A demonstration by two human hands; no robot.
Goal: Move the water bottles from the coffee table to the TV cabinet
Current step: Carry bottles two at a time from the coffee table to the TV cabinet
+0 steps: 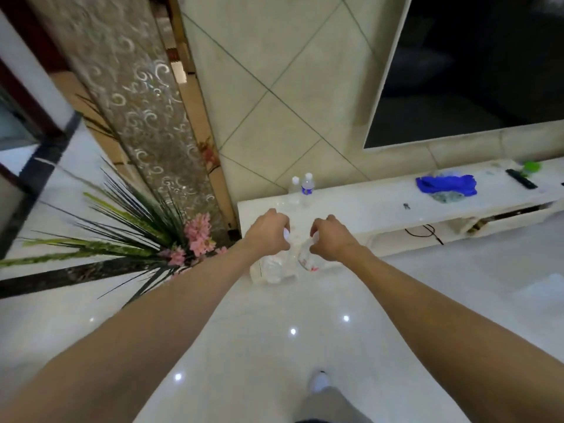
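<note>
Green spiky leaves and pink flowers [195, 236] are on my left. My left hand [268, 232] grips a clear, crinkly bottle [271, 267] by its top. My right hand [331, 239] grips another bottle [308, 259]. Two bottles [302, 189] stand on the smooth white TV cabinet [366, 206].

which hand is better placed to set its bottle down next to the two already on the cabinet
Left, probably. The left hand hangs nearer the cabinet end where the two standing bottles are; the right hand sits slightly farther along.
</note>
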